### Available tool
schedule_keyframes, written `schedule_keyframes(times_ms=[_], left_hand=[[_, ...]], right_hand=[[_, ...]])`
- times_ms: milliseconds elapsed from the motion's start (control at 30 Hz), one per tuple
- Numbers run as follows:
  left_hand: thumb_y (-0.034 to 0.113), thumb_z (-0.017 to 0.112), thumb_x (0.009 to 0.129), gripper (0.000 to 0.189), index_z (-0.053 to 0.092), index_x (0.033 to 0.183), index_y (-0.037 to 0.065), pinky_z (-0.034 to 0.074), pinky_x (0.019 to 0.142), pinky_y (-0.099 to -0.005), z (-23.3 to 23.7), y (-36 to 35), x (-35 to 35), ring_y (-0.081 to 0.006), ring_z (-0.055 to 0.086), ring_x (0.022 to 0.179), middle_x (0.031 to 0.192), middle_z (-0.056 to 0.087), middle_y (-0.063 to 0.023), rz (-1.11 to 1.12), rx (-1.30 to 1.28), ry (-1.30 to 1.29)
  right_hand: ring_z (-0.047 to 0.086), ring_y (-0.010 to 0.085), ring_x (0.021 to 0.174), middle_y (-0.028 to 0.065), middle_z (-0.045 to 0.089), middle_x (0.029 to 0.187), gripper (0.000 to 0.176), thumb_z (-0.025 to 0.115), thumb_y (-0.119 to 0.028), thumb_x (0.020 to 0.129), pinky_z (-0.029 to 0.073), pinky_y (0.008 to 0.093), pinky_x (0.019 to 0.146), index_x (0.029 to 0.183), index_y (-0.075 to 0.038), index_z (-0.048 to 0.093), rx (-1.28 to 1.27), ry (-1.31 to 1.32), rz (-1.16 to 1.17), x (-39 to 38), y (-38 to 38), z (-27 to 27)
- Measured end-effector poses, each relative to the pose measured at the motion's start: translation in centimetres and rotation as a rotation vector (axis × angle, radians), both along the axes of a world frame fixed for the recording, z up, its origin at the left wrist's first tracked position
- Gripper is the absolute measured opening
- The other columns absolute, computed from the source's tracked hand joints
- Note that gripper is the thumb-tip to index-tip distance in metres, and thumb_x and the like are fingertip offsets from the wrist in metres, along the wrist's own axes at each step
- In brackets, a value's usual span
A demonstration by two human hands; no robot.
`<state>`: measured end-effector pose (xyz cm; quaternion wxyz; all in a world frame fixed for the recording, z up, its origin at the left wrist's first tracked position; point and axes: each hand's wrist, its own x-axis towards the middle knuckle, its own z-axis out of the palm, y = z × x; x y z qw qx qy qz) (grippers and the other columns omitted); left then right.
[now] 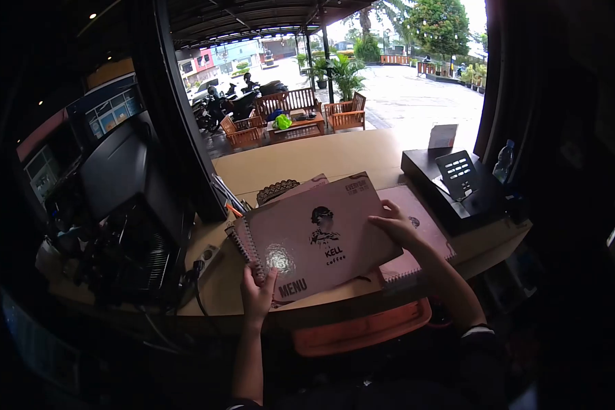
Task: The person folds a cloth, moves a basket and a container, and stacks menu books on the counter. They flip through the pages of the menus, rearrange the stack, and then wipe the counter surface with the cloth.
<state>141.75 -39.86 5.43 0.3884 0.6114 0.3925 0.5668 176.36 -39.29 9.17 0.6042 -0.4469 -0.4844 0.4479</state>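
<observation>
A pink spiral-bound menu (pixel 301 236) printed "KELL coffee" is held tilted above the counter, its cover facing me. My left hand (pixel 258 290) grips its lower left corner by the spiral, thumb on the cover. At the right edge, my right hand (pixel 395 222) holds it with the thumb on the front and the fingers partly hidden. Behind its top edge shows part of another pink cover. Another spiral-bound pink menu (pixel 417 249) lies on the counter to the right, partly covered by my right hand and forearm.
The wooden counter (pixel 307 157) spans the window opening. On its right stand a black box (pixel 420 164), a small dark display panel (pixel 458 174) and a plastic bottle (pixel 504 162). A monitor (pixel 116 164) and cables are at left. An orange chair (pixel 362 331) is below the counter edge.
</observation>
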Motion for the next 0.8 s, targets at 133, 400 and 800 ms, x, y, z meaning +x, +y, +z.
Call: schedule_keyframes(times_ms=[133, 400, 800], left_hand=[[0.031, 0.067, 0.08, 0.038, 0.048, 0.087, -0.001, 0.041, 0.064, -0.0334, -2.9, 2.3, -1.9, -0.0179, 0.048, 0.071, 0.082, 0.048, -0.008, 0.356, 0.183, 0.373], [0.025, 0.068, 0.079, 0.044, 0.038, 0.1, 0.001, 0.042, 0.076, -0.0343, -5.5, 4.7, -1.6, -0.019, 0.048, 0.086, 0.095, 0.045, -0.0121, 0.296, -0.008, 0.07], [0.017, 0.048, 0.091, 0.036, 0.041, 0.121, -0.003, 0.035, 0.094, -0.0336, 2.7, 2.5, -2.2, -0.0193, 0.047, 0.108, 0.117, 0.049, -0.0132, -0.02, 0.047, -0.243]], right_hand=[[0.059, 0.018, 0.088, 0.0123, 0.059, 0.096, 0.041, 0.071, -0.011, 0.074, 0.052, 0.0282, 0.071, 0.108, 0.002, 0.051, -0.004, -0.177, -0.013, -2.6, 7.7, -1.9], [0.059, 0.0228, 0.082, 0.0173, 0.059, 0.097, 0.045, 0.07, -0.023, 0.076, 0.051, 0.0305, 0.067, 0.105, 0.005, 0.051, 0.078, -0.53, -0.198, -1.2, 16.4, -9.6], [0.054, 0.014, 0.085, 0.0073, 0.053, 0.097, 0.043, 0.064, -0.026, 0.084, 0.047, 0.0265, 0.068, 0.113, -0.003, 0.04, 0.067, -0.275, -0.081, -5.1, 10.7, -2.5]])
